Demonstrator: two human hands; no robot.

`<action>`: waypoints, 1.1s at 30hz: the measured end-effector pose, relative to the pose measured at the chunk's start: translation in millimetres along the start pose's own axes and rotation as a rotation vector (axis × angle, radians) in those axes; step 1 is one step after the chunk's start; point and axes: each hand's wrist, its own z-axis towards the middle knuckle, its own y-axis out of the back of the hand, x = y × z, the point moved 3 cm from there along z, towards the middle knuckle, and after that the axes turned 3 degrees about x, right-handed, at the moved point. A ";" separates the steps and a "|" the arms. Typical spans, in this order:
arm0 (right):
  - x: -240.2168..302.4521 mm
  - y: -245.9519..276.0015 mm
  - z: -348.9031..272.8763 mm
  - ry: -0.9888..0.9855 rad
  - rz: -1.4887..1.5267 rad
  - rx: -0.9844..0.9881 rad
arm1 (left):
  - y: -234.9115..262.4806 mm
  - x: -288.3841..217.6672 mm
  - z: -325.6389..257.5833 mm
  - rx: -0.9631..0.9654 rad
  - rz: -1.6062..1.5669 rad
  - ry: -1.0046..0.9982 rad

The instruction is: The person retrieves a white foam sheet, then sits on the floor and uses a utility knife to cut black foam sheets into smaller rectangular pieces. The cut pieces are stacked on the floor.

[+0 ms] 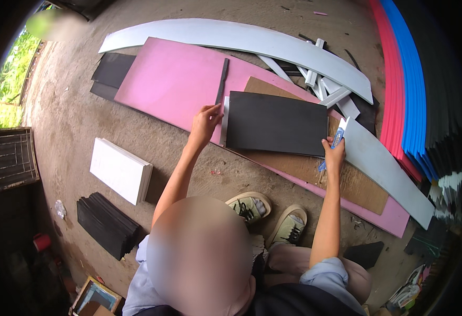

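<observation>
Over the pink sheet (173, 68), two bare hands, forearms reaching up from rolled pale sleeves. Left hand (205, 125): forearm slants inward, thumb and fingertips pinching the lower end of a narrow dark strip (223, 76) that runs up and away from them. Right hand (334, 154): forearm near upright, fingers curled around a blue-and-white cutter (338, 135), thumb at the black sheet's right edge.

Between the two sets of fingers lies the black sheet (275, 124), flat, matt, rectangular, on a brown board (362, 188) with a fibrous look. Just beside the left fingertips, a pale grey straight strip (224, 124) shows along the sheet's left edge.

Well below the left fingers, toward the lower left: wooden-rimmed box (107, 288), a brown cardboard-like piece inside, rest unclear.

Left of and below the left fingers, a smooth white stack of slabs (117, 171); farther down, a black stack (107, 224), edges ridged. Just right of the right fingers, a long pale grey board (383, 168); beyond it, red sheets (393, 105) and blue sheets (412, 79), packed edge to edge.
</observation>
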 end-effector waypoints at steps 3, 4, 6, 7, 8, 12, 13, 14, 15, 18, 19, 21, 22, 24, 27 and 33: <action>-4.1 -3.2 2.2 -0.036 0.000 0.018 | -2.5 -7.9 -16.1 0.102 -0.055 0.019; -3.0 -5.2 1.5 -0.029 0.035 0.016 | -1.3 -8.4 -17.7 0.106 -0.057 0.011; -2.5 -7.5 2.3 -0.037 0.021 0.036 | 0.9 -10.0 -18.0 0.125 -0.034 -0.006; -2.9 -8.3 2.4 -0.034 0.057 0.034 | 1.5 -11.3 -17.2 0.138 -0.010 -0.013; -3.3 -9.9 2.1 -0.037 0.075 0.042 | 2.5 -12.7 -17.3 0.152 0.015 -0.020; -8.6 -10.1 7.2 -0.061 0.112 0.078 | 1.2 -11.8 -18.1 0.174 -0.002 -0.037; -10.2 -9.5 8.6 -0.069 0.116 0.090 | 1.5 -12.8 -17.3 0.167 0.023 -0.052; -11.7 -9.5 8.9 -0.070 0.166 0.101 | 2.0 -13.8 -16.8 0.161 0.048 -0.068; -13.4 -9.3 9.0 -0.068 0.187 0.106 | 1.9 -14.7 -15.6 0.166 0.056 -0.066; -15.1 -8.3 8.2 -0.078 0.210 0.136 | 2.9 -15.0 -13.9 0.178 0.069 -0.067; -13.0 -9.0 7.6 -0.085 0.214 0.139 | 3.6 -13.5 -14.2 0.179 0.066 -0.070; -10.8 -9.4 6.3 -0.100 0.222 0.141 | 4.0 -10.9 -14.6 0.180 0.055 -0.072; -10.0 -8.7 6.2 -0.099 0.222 0.149 | 3.9 -9.8 -14.7 0.180 0.047 -0.071; -8.1 -6.1 7.3 -0.096 0.220 0.166 | 3.6 -8.3 -14.6 0.182 0.043 -0.080; -7.3 -4.2 7.7 -0.128 0.182 0.192 | 3.6 -7.0 -14.4 0.189 0.044 -0.096; -14.3 -1.2 17.2 -0.129 0.177 0.280 | 3.1 -7.3 -13.5 0.190 0.013 -0.067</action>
